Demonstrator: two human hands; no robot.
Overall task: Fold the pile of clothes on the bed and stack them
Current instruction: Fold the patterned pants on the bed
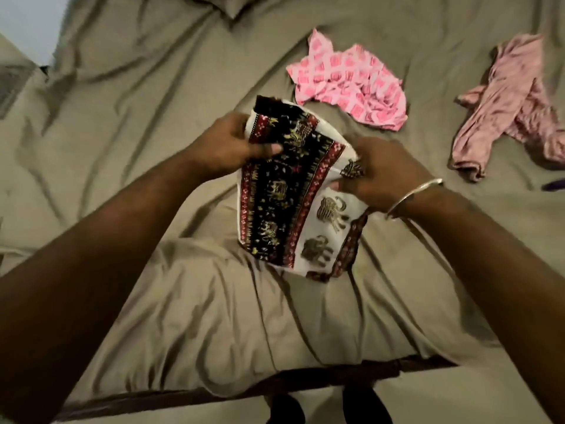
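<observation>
A patterned cloth (pixel 284 197), black and white with red borders and gold elephant prints, hangs folded above the bed between both hands. My left hand (pixel 232 145) grips its upper left edge, thumb across the black panel. My right hand (pixel 373 175), with a silver bangle at the wrist, pinches the cloth's right edge. A crumpled pink checked garment (pixel 351 84) lies on the bed beyond the cloth. To the far right lies a dusty pink garment (pixel 513 108), also unfolded.
The bed is covered by a wrinkled olive-tan sheet (pixel 137 117). A pillow corner (pixel 232 7) shows at the top. The bed's dark front edge (pixel 275 384) runs along the bottom. A small purple object (pixel 553 185) pokes in at the right edge.
</observation>
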